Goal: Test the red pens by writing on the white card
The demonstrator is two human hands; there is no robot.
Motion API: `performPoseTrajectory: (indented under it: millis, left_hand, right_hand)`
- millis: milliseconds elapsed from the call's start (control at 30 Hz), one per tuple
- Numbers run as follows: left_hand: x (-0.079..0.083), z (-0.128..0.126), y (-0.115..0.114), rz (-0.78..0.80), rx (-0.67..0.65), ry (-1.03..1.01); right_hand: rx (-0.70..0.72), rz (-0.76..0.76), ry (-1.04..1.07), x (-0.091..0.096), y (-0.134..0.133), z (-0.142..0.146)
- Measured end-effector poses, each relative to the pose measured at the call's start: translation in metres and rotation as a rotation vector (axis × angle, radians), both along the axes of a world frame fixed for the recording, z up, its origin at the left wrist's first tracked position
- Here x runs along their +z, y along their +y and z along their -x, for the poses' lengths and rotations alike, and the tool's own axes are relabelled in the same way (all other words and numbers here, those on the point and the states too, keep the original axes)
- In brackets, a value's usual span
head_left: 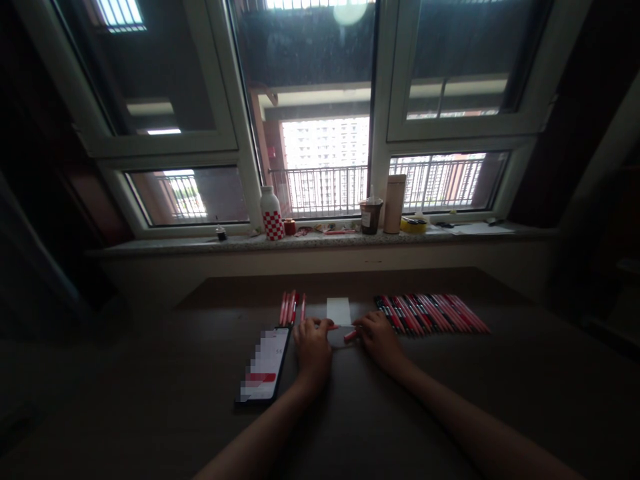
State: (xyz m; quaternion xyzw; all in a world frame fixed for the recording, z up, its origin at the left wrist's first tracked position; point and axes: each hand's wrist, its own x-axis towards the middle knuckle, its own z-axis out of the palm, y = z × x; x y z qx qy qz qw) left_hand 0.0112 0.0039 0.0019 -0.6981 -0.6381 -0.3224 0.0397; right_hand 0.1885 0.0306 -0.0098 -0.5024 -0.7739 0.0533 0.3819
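Observation:
Near the middle of the table, my left hand (314,343) is closed on the left end of a thin pen (343,326), red at that end and pale along the middle. My right hand (377,340) has its fingers closed at the pen's other end. Just under the right fingertips is a short red piece, like a pen cap (350,336); whether the fingers touch it is hard to see. Beyond both hands lies a small white paper (338,311). Dim light and small size blur the details.
A long row of red and black pens (430,314) lies to the right. Several more red pens (289,308) lie to the left, above a lit phone (265,365). On the windowsill stand a checkered bottle (273,217), a drink cup (370,217) and a tall box (395,204).

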Motion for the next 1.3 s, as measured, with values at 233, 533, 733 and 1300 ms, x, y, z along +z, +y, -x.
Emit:
performPoseTrajectory:
  millis: [233,533,733,1300]
  left_hand:
    - [0.0009,-0.0002,0.0002,0.0,-0.043,-0.003]
    - [-0.0014,-0.0013,0.0013,0.015,-0.128,-0.018]
    - [-0.0021,-0.0015,0.0023,0.051,-0.229,-0.033]
    - [0.0006,-0.0018,-0.0003,0.045,-0.167,-0.051]
  right_hand:
    - [0.025,-0.01,-0.002,-0.001,0.0015,-0.0004]
    - [0.097,-0.052,0.0,-0.0023,0.0017,0.0006]
    - [0.136,-0.032,0.019,0.0008,0.0001,0.0009]
    - [0.034,-0.075,0.021,-0.002,0.002,0.0006]
